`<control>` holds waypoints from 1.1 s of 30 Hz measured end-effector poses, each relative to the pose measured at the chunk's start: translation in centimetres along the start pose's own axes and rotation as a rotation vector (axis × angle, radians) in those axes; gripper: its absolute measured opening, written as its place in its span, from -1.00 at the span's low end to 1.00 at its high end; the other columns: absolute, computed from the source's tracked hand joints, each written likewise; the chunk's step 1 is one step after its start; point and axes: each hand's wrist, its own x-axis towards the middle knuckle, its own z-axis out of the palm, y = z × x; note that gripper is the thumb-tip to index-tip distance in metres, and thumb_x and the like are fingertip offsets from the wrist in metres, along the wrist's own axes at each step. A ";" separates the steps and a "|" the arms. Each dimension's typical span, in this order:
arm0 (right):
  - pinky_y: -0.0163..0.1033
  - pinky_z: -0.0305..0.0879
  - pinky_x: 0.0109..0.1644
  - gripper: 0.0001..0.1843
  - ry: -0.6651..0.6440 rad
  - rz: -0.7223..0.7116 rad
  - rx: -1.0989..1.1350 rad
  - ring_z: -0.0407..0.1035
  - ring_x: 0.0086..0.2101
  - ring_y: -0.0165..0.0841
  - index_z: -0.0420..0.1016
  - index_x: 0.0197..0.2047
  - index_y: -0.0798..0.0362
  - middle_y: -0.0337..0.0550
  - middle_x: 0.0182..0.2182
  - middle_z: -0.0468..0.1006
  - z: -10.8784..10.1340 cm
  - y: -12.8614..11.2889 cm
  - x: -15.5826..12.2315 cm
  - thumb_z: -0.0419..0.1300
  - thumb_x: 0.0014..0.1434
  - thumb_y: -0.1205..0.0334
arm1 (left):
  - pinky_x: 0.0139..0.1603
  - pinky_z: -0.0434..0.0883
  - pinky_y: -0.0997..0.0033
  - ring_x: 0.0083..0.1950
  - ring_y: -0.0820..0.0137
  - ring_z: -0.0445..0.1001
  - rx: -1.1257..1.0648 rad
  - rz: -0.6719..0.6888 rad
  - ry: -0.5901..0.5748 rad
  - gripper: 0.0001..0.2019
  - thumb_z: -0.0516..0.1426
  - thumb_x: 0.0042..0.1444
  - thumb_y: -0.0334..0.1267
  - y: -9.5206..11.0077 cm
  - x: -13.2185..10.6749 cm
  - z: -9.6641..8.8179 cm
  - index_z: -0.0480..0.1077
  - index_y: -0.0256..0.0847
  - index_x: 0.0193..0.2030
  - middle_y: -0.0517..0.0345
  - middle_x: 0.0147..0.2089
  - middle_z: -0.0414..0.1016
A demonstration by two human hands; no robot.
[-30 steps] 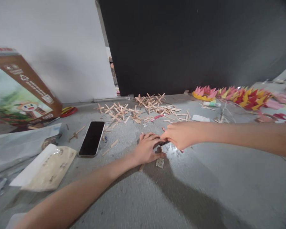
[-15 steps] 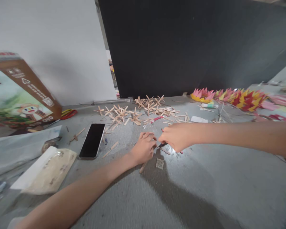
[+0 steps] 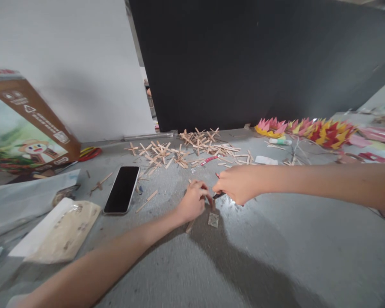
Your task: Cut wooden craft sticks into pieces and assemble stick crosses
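Grey surface [image 3: 308, 248] spans the room's near side, backed by a white wall [image 3: 67, 51] at left and a dark panel [image 3: 259, 60] from the centre rightward. At far left I note a printed carton [image 3: 28, 124] standing upright, with a red-and-yellow item [image 3: 89, 154] at its base. Before the carton lie a translucent plastic sheet [image 3: 32, 201] and, overlapping its edge, a pale packet [image 3: 66, 233]. Next comes a phone [image 3: 122, 190], dark screen up, with a lone wooden stick [image 3: 146, 202] just right of it. Behind, a pile of crossed wooden sticks [image 3: 160, 154] extends across the middle.

Centrally, the left hand [image 3: 195, 199] rests low with fingers bent; a wooden stick [image 3: 190, 226] runs beneath it, showing at both ends. Whether its fingertips pinch anything, I cannot tell. Just right of it, a small translucent square [image 3: 213, 220] lies flat. The right hand [image 3: 233, 185] is closed around a dark-tipped tool [image 3: 218, 195], whose tip points at the left fingertips; the tool's type is obscured by the grip.

Beyond the right forearm are a white-and-green tube [image 3: 279, 141], a pale cord [image 3: 297, 147] and, furthest right, pink, yellow and red folded-paper pieces [image 3: 332, 133].
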 end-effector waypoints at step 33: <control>-0.23 -0.10 -0.41 -0.76 -0.034 0.073 0.082 0.08 -0.57 -0.45 0.61 -0.21 0.01 -0.17 -0.42 0.43 -0.8 -0.4 0.1 0.22 0.05 0.43 | 0.22 0.25 0.00 0.03 0.20 0.42 0.104 -0.004 0.042 -0.65 0.07 0.05 -0.59 0.6 -0.3 -0.3 0.58 -0.13 -0.52 0.07 -0.19 0.53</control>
